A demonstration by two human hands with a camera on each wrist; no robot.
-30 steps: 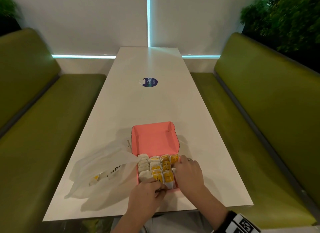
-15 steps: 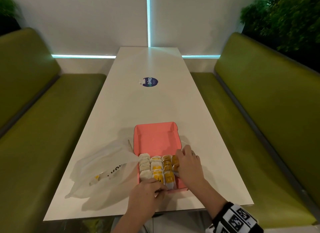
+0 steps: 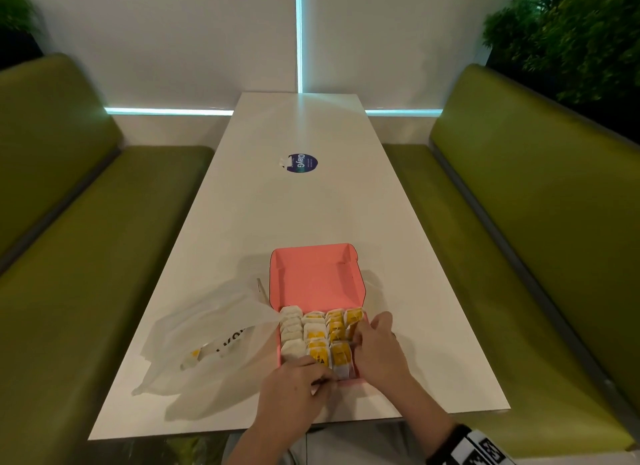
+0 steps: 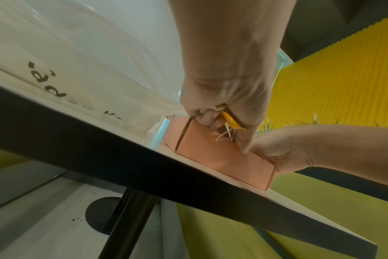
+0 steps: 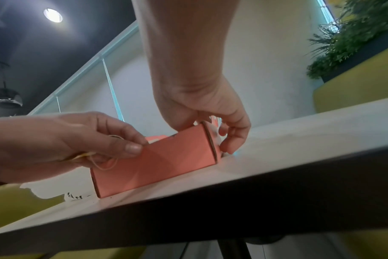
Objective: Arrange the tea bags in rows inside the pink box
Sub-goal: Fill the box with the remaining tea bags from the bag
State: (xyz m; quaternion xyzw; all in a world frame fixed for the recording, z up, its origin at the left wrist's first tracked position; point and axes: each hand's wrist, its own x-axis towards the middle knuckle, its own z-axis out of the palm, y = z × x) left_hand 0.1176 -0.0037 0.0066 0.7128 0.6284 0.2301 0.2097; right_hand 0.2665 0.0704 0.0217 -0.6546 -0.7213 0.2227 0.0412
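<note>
My left hand point(image 3: 294, 385) pinches a tea bag's yellow tag and string point(image 4: 229, 122) at the near wall of the pink box point(image 3: 313, 277). My right hand point(image 3: 379, 347) curls over the box's right wall, fingers on the tea bags point(image 3: 320, 336) standing in rows inside. A white plastic bag point(image 3: 207, 340) lies left on the table point(image 3: 277, 205).

Your two hands are bare, forearms uncovered, no sleeves showing. Your right wrist carries a black band point(image 3: 465, 445) with a white panel of black square marker patterns, at about 5 o'clock in the head view. Left hand point(image 3: 294, 385): no band visible.
</note>
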